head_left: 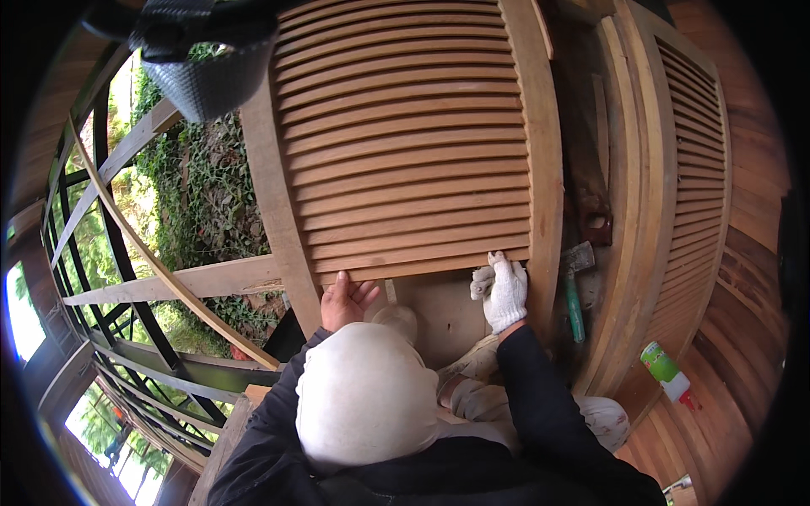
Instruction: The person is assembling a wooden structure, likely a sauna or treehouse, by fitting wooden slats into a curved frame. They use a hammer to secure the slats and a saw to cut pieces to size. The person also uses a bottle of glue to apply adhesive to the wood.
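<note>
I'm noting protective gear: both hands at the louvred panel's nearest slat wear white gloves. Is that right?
Not quite: the head view shows the left hand bare; only the right hand wears a white glove. Both are at the nearest slat of the louvred panel.

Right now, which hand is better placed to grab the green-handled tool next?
Probably the right hand: it touches the lowest slat nearer the tool, while the left hand is at the slat's other end.

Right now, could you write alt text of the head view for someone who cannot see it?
A bare left hand and a gloved right hand touch the lowest slat of a wooden louvred panel. To its right lie a handsaw, a green-handled tool and a red-capped bottle.
</note>
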Demonstrator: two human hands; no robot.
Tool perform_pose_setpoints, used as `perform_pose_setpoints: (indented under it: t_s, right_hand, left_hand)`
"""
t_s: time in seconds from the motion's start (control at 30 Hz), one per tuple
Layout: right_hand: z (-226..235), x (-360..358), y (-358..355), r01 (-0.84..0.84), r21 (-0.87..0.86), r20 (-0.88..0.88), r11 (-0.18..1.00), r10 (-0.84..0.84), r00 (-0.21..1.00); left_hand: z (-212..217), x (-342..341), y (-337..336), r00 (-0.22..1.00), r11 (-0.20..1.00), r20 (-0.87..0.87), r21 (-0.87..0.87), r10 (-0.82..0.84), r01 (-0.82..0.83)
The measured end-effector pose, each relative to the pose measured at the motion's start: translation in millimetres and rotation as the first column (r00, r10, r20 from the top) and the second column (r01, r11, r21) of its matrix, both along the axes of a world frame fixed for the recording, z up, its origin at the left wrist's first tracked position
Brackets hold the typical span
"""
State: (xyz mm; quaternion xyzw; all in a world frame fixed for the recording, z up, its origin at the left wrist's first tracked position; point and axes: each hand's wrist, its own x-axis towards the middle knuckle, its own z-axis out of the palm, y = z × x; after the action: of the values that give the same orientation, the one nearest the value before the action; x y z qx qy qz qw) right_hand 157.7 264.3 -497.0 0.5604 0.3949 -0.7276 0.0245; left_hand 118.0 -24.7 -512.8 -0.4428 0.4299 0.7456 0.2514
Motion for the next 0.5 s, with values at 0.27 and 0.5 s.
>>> perform_pose_setpoints:
  t_s: [0.27,0.5]
  right_hand:
    - [25.9,36.9,55.7,-0.553,0.742,0.384,0.378,0.436,0.814]
    - [5.2,46.6,78.8,-0.644,0.743,0.662,-0.183,0.347,0.664]
  left_hand:
    - [-9.1,-0.3,40.2,0.972,0.933,0.027,0.288,-0.234,0.217]
    - [-0.3,-5.4,73.3,0.984,0.977,0.074,0.153,-0.162,0.150]
